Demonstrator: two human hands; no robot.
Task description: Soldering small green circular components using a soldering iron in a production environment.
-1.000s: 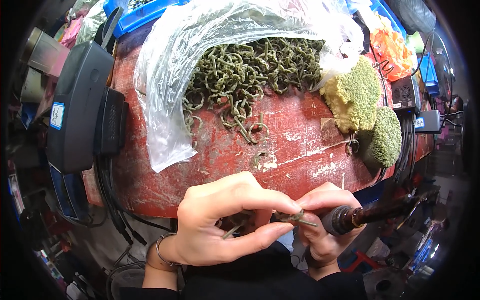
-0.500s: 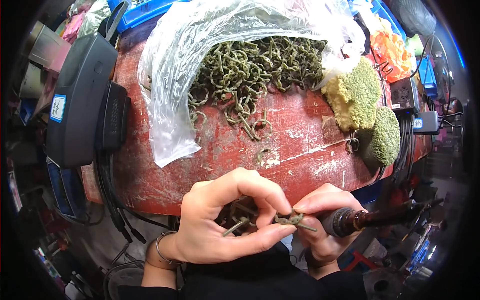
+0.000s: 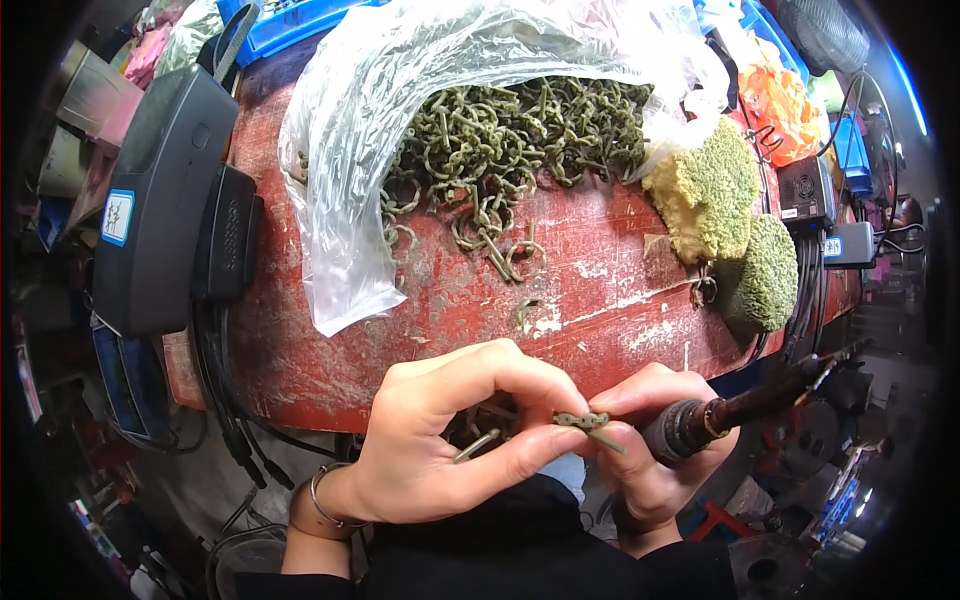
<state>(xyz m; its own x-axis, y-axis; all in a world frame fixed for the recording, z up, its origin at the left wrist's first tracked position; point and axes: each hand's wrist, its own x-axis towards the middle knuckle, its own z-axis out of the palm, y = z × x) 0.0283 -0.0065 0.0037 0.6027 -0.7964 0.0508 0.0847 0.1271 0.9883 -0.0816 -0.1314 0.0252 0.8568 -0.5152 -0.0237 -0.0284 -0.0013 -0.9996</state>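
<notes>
L hand (image 3: 425,440) is pinching one side of a small grn piece (image 3: 578,420) btwn thumb + finger, w/ a thin rod (image 3: 477,445) showing inside its curl. R hand (image 3: 640,490) is pinching the other side — also gripping a dark tool (image 3: 688,432). Piece is staying just off the near edge of the red worktop (image 3: 620,295). Farther back, a grn heap (image 3: 500,140) is lying loose, clear plastic bag (image 3: 345,240) curving round its L + far sides — 2 rough yellow-grn lumps (image 3: 705,185) are sitting at R.
</notes>
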